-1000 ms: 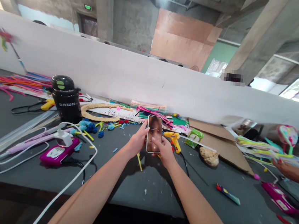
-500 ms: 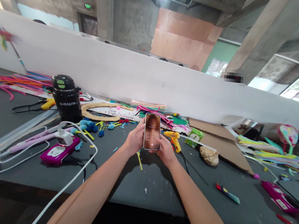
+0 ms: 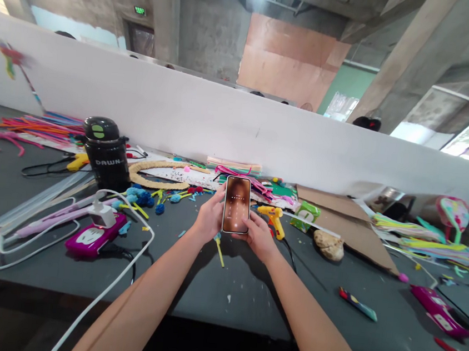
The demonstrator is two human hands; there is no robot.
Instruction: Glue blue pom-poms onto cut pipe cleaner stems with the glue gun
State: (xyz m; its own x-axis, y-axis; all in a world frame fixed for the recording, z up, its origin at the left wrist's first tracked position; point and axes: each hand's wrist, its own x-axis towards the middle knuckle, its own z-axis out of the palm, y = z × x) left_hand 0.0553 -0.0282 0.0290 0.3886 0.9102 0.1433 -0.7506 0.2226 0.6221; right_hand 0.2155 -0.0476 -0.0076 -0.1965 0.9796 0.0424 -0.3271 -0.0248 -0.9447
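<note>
Upright above the table's middle is a smartphone (image 3: 237, 204), its lit screen showing a keypad-like page. My left hand (image 3: 210, 215) is closed around the phone's left edge. My right hand (image 3: 258, 236) grips the lower right side, its thumb lying over the screen's lower right. The fingers behind the phone are hidden. A yellow hot glue gun (image 3: 272, 218) lies just right of my right hand. Below the phone, a yellow-green pipe cleaner piece (image 3: 219, 250) rests on the table.
A black bottle (image 3: 106, 156) and a magenta power strip (image 3: 97, 235) with a white charger and cable stand left. Cardboard (image 3: 354, 233), a stone-like lump (image 3: 328, 245), a utility knife (image 3: 357, 304) and another magenta strip (image 3: 442, 313) lie right. A white partition (image 3: 191, 109) rises behind.
The phone and both hands have shifted very slightly left and up. My right thumb stays at the lower part of the screen.
</note>
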